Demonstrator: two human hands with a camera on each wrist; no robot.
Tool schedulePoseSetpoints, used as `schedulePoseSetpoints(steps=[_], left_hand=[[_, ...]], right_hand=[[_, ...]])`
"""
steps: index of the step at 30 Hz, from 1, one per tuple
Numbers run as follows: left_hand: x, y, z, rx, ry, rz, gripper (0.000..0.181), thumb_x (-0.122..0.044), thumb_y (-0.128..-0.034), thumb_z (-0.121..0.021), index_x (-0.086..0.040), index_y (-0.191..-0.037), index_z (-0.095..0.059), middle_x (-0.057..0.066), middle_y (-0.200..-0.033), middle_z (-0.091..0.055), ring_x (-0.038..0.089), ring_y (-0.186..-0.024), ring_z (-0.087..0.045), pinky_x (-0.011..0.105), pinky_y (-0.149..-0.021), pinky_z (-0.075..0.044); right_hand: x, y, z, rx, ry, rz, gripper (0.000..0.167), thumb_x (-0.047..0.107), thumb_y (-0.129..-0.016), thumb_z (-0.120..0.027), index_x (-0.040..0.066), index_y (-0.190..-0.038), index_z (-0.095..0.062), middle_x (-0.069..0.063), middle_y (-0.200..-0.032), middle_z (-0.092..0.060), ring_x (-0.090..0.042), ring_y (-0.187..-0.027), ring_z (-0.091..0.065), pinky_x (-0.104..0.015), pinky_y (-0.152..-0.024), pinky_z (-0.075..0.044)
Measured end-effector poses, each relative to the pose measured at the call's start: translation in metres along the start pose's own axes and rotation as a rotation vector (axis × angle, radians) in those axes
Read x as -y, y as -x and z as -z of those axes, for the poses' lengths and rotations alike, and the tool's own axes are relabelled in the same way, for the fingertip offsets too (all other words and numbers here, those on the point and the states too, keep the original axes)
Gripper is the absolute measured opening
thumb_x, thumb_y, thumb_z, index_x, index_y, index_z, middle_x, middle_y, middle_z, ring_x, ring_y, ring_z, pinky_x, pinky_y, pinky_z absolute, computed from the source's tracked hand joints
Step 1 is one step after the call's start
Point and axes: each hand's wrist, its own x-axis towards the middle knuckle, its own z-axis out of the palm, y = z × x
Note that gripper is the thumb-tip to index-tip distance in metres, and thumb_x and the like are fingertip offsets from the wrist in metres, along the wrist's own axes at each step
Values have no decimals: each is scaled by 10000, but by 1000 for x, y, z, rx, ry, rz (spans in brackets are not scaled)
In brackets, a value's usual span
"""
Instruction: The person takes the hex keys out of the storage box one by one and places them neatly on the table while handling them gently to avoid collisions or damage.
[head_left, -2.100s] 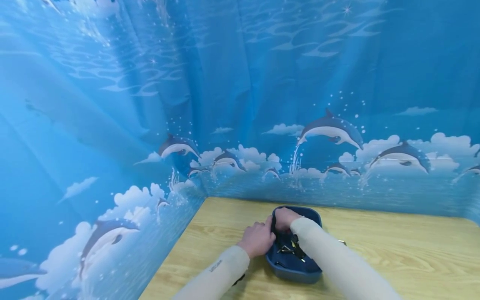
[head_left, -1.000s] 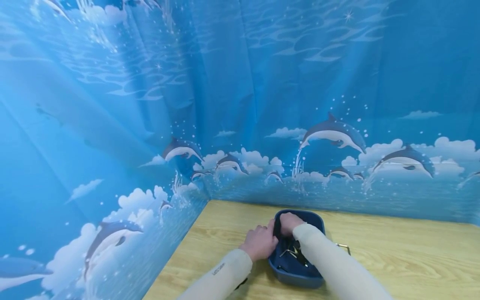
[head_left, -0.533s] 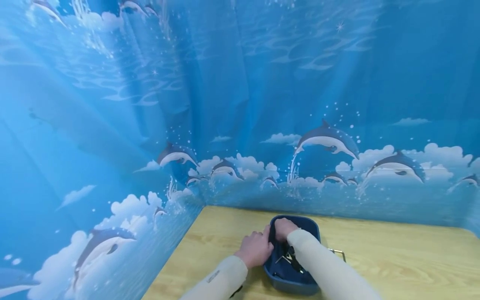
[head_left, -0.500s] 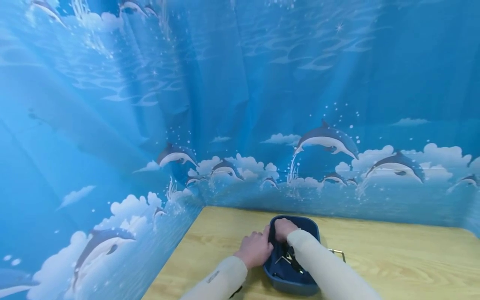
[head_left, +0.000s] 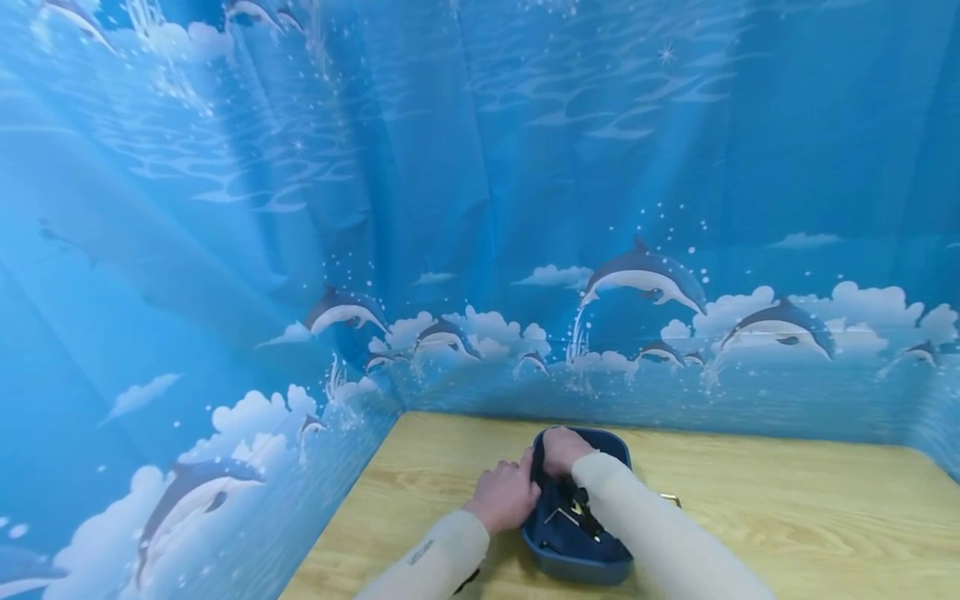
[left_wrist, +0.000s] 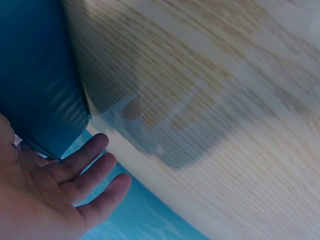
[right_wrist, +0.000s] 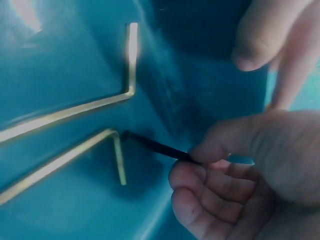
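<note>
a black hex key is clamped in the fingers of the right hand inside the blue tray, itself pinched by the left hand; picking-up seems in hand, and a steady grip is apparently called for.

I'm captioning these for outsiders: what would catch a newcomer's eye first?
Probably the dolphin-print backdrop filling most of the head view above the wooden table. Next the blue tub on that table, with the right hand inside, the left hand at its rim. In the right wrist view, the right hand pinches a thin black rod beside two bent golden rods.
</note>
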Motion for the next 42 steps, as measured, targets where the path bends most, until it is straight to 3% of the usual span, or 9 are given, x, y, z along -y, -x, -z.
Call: schedulePoseSetpoints(steps=[9, 15, 19, 23, 26, 28, 38, 42], left_hand=[[0, 2, 0, -6, -22, 4, 518, -305, -979, -526, -103, -1454, -477, 122, -1042, -727, 287, -947, -674, 488, -752, -541], [-1, 0, -2, 30, -18, 30, 526, -326, -996, -509, -119, -1476, -456, 118, -1073, -723, 279, -973, -671, 488, -789, -542], [-1, -2, -3, 38, -15, 35, 534, -328, -994, -524, -122, -1481, -451, 116, -1052, -718, 272, -963, -670, 482, -802, -542], [-1, -2, -4, 5, -18, 23, 543, -310, -974, -550, -115, -1474, -468, 119, -1008, -718, 274, -932, -677, 477, -782, -541], [-1, -1, -4, -7, -6, 20, 542, -301, -966, -553, -113, -1468, -474, 124, -1014, -720, 280, -934, -678, 480, -782, -539], [-1, -1, -4, 0, 2, 22, 546, -301, -971, -546, -110, -1476, -467, 128, -1040, -721, 283, -955, -676, 485, -800, -538], [-2, 0, -2, 8, -2, 28, 552, -306, -979, -538, -113, -1489, -453, 121, -1080, -723, 281, -994, -671, 484, -821, -536], [-2, 0, -2, 21, 10, 38, 555, -309, -986, -531, -118, -1499, -439, 121, -1089, -721, 281, -1007, -669, 491, -837, -534]], right_hand=[[-9, 3, 11, 42, 18, 17, 97, 18, -860, -641, 54, -774, -667, -95, -754, -644, -194, -559, -581, -329, -521, -454], [-14, 21, 26, 59, -8, 48, 305, -11, -859, -598, 134, -598, -532, 39, -491, -431, -107, -406, -385, -272, -437, -326], [-18, 35, 37, 42, -48, 80, 415, -39, -824, -584, 179, -532, -386, 76, -486, -259, -109, -440, -217, -273, -456, -239], [-21, 48, 46, 11, -69, 87, 299, -45, -773, -628, 153, -594, -493, 56, -557, -391, -122, -498, -308, -286, -496, -286], [-25, 58, 52, -8, -84, 94, 147, -28, -769, -669, 109, -745, -623, 20, -679, -543, -143, -577, -463, -303, -549, -390], [-28, 66, 56, -19, -114, 96, 132, -26, -775, -671, 93, -829, -662, 0, -706, -586, -156, -595, -517, -314, -570, -431], [-54, 100, 70, -77, -352, 81, 183, -20, -811, -658, 39, -984, -656, -51, -732, -597, -176, -609, -614, -335, -590, -506], [-67, 110, 72, -101, -380, 71, 182, -14, -821, -634, 46, -992, -645, -49, -732, -600, -194, -616, -596, -349, -598, -486]])
